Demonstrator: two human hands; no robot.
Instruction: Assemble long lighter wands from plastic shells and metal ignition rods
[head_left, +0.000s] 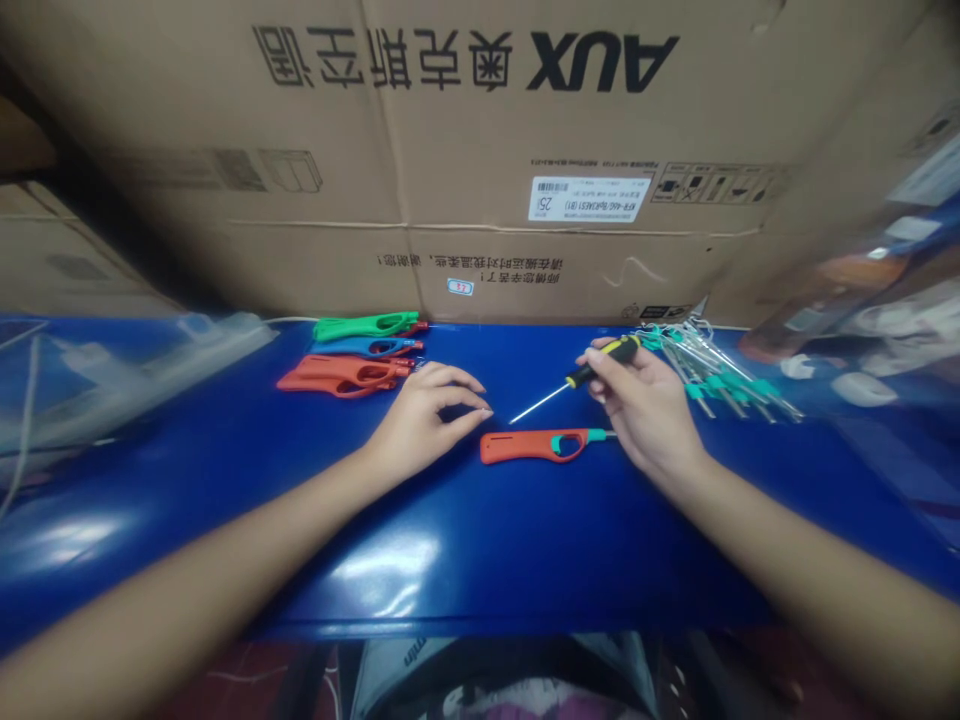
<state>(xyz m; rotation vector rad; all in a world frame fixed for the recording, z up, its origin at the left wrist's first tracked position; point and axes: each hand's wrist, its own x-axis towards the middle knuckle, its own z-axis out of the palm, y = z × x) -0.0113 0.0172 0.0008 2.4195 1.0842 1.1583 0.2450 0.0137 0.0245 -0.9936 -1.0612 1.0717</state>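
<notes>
My right hand (643, 400) is closed round the black and yellow handle of a screwdriver (541, 403), whose thin shaft points down and left. Below the shaft, an orange gas lighter (521, 447) with a green trigger and collar lies flat on the blue table (525, 540). Part of its metal tube is hidden behind my right hand. By the lighter's left end, my left hand (427, 415) has thumb and fingertips brought together in a pinch. Anything between those fingertips is too small to make out.
Behind my left hand lie lighter bodies in orange (341, 374), blue (367, 346) and green (364, 326). Metal lighter tubes with green collars (720, 378) are heaped at the right. A large cardboard box (465, 180) stands along the back, with clear plastic (180, 370) at the left.
</notes>
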